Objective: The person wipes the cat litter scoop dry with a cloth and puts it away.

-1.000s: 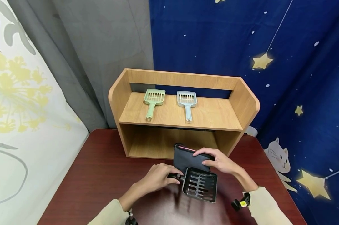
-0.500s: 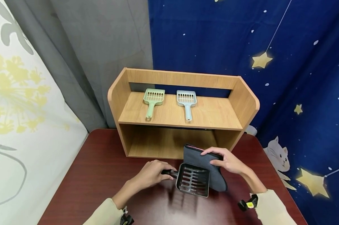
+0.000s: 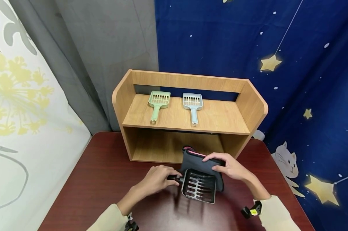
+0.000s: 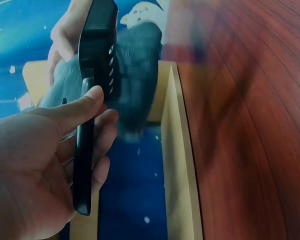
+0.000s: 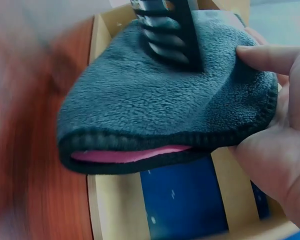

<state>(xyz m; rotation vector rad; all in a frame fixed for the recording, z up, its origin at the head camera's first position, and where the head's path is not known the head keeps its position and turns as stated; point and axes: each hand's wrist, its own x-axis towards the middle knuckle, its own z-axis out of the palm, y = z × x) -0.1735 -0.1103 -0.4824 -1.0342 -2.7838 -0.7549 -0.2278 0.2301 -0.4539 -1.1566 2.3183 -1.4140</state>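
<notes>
My left hand holds a black slotted litter scoop by its handle, the thumb on one side and fingers on the other. The scoop's head points right, above the table. My right hand pinches a folded dark grey plush cloth at its upper right, thumb on the near face. Pink shows inside the fold in the right wrist view, along the edge of the cloth. The cloth hangs behind the scoop's head, partly hidden by it, and the slotted end of the scoop lies against the plush in that view.
A two-tier wooden shelf stands at the back of the dark red table. On its upper board lie a green litter scoop and a pale blue one. Grey and starry blue curtains hang behind.
The cloth swings right behind the scoop, then back left, ending slightly right of where it began. The black scoop and my left hand have shifted a little left over the second.
</notes>
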